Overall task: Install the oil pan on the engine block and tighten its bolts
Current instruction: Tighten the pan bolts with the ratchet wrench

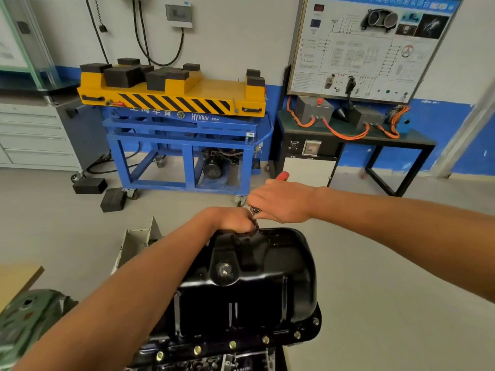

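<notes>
The glossy black oil pan (257, 285) sits upside down on the engine block (214, 357), low in the middle of the view. Several brass-coloured bolts (232, 344) stand along its near flange. My right hand (281, 200) grips a ratchet wrench by its red handle (282, 175) above the pan's far edge. The wrench's metal head (255, 210) and shaft point down to the far flange. My left hand (233, 219) curls over the pan's far rim and around the shaft just below the head. The bolt under the tool is hidden.
A blue lift cart with a yellow top (176, 97) stands behind on the floor. Two black rubber blocks (113, 200) lie before it. A black bench with orange cables (356, 135) is at the right, grey drawers (34, 135) at the left. A white metal bracket (139, 242) stands beside the pan.
</notes>
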Tool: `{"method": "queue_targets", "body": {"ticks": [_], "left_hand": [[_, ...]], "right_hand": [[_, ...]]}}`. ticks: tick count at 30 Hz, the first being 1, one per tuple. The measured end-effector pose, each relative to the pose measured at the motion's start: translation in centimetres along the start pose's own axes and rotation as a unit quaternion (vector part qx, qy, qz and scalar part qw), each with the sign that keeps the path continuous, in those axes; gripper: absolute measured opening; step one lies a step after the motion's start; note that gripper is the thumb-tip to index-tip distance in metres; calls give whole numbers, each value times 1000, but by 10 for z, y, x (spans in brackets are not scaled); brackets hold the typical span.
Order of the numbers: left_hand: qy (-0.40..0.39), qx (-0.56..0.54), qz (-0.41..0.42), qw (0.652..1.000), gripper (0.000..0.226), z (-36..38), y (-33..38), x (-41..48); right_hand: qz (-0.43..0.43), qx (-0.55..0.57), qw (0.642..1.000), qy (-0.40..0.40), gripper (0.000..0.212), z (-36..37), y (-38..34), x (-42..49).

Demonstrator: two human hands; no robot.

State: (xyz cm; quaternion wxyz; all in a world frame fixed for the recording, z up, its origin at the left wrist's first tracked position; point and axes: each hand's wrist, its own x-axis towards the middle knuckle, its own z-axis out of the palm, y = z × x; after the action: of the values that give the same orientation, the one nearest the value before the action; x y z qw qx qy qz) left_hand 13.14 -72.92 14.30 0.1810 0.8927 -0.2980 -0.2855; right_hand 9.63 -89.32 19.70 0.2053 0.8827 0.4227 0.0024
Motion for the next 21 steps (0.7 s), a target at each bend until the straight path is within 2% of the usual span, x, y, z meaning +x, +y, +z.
{"method": "queue_targets", "body": {"ticks": [4,7,17,21], "left_hand": [[1,11,-11,1000,12,-1,2,0],[2,9,-9,1000,18,-2,3,-3],[-33,-32,4,999,36,-10,5,0],[-74,-89,3,993,36,-11,7,5]], "right_hand": [[30,8,1000,3,33,1,-2,0],[47,25,999,10,31,2,-7,-1],[29,58,997,-50,31,-15,4,-4],[23,122,991,-50,25,-17,8,-11]]}}
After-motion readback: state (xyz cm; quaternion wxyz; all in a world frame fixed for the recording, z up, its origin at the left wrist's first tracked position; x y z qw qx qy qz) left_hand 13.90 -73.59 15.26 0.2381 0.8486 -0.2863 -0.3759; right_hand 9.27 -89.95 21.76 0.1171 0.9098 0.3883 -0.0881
